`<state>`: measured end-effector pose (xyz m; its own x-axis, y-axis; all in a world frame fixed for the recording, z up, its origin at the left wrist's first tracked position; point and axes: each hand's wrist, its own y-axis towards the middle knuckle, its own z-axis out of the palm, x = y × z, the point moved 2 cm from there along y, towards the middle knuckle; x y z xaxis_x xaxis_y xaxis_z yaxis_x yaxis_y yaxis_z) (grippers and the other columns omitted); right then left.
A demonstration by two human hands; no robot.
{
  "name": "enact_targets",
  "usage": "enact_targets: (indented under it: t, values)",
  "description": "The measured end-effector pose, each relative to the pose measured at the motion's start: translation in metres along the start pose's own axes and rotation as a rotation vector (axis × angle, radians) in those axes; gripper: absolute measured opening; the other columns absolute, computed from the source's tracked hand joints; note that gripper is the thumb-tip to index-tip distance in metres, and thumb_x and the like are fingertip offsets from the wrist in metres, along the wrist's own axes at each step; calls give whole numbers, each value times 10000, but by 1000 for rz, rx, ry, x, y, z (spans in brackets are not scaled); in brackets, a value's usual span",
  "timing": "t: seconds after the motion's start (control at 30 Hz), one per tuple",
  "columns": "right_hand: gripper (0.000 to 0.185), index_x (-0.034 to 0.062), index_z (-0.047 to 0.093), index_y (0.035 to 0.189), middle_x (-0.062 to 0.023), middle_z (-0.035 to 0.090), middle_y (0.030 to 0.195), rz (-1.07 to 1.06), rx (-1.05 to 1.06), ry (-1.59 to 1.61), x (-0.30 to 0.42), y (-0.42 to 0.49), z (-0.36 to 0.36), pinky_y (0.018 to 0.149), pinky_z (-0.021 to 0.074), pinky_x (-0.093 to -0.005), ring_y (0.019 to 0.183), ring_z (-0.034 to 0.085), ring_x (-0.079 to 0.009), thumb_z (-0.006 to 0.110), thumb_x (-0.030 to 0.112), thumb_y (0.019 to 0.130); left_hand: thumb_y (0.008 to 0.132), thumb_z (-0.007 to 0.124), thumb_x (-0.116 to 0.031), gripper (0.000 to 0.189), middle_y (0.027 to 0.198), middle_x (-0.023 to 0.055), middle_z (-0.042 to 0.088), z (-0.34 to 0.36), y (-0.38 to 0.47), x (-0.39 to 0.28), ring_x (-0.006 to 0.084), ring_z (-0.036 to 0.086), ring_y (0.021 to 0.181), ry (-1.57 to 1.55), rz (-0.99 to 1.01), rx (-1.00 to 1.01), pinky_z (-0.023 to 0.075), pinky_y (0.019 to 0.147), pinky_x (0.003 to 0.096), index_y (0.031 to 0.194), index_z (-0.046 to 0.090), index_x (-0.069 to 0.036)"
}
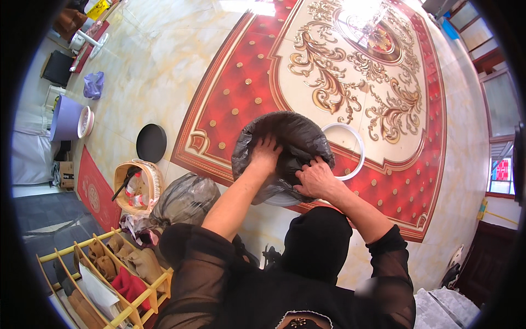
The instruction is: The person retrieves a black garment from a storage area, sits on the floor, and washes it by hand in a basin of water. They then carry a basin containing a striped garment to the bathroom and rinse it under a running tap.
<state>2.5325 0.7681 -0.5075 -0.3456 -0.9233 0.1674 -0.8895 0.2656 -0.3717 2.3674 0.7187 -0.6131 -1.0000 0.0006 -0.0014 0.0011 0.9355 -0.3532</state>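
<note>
A black plastic bin liner [294, 125] hangs inside a round bin before me, its edge folded over the rim. Below the liner, part of the pale bin [283, 200] shows. My left hand [265, 155] reaches into the liner at the left, fingers spread against the plastic. On the right, my right hand [317, 177] rests on the liner with its fingers bent; whether it pinches the plastic is unclear. Just right of the bin, a white ring [361, 154] lies on the floor, partly hidden by the liner.
At left stand a filled dark plastic bag [189, 195], a basket [154, 168] holding bottles, and a round black lid or tray [151, 143]. A wooden shoe rack [135, 304] is near my left elbow. Farther off is a purple bin [68, 119]. Red patterned flooring [242, 98] spreads ahead.
</note>
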Motion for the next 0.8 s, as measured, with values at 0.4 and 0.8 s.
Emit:
enact_targets:
  t: [0.4, 0.8]
  values:
    - [118, 42, 647, 928, -122, 682, 832, 631, -806, 895, -114, -68, 34, 716, 527, -407, 781, 667, -282, 627, 116, 839, 826, 676, -228, 444, 1221, 149, 598, -97, -82, -20, 334, 496, 1226, -576, 40, -246, 394, 1005, 425, 1239, 577, -96]
    - [230, 72, 517, 991, -135, 556, 973, 446, -172, 66, -132, -46, 232, 798, 480, -458, 962, 571, -326, 639, 97, 798, 843, 611, -162, 334, 1378, 75, 495, -54, -186, -103, 311, 428, 1308, -349, 79, -737, 305, 1056, 558, 1168, 635, -86]
